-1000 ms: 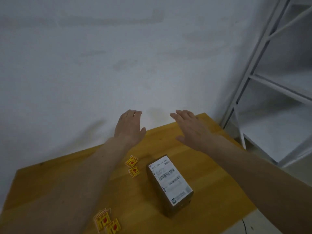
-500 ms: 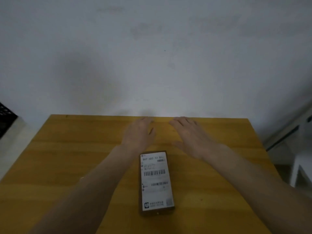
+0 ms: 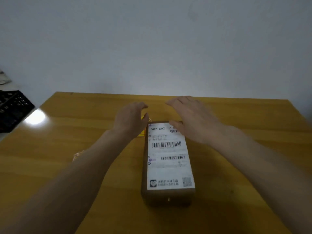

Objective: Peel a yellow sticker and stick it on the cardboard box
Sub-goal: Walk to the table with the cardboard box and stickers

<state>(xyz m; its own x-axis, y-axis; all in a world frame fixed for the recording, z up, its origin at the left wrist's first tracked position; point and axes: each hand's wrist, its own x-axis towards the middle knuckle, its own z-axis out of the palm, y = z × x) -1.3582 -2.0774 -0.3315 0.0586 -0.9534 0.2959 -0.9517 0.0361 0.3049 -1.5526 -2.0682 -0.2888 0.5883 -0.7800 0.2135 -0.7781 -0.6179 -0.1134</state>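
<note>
A brown cardboard box (image 3: 167, 197) lies lengthwise in the middle of the wooden table (image 3: 70, 132), its top covered by a white shipping label with barcodes. My left hand (image 3: 130, 118) hovers just left of the box's far end, fingers apart, holding nothing. My right hand (image 3: 190, 119) hovers over the box's far right corner, also spread and holding nothing. A sliver of yellow sticker (image 3: 141, 133) shows between my left wrist and the box, mostly hidden. More stickers (image 3: 78, 155) peek out beside my left forearm, blurred.
A black crate (image 3: 11, 108) sits off the table's left edge. A white wall rises directly behind the table's far edge. A bright glare spot (image 3: 35, 118) lies on the table's left corner.
The view has swung left and down, so the box now lies centred and larger. The metal shelf on the right has left the view. Both hands stay spread over the box's far end.
</note>
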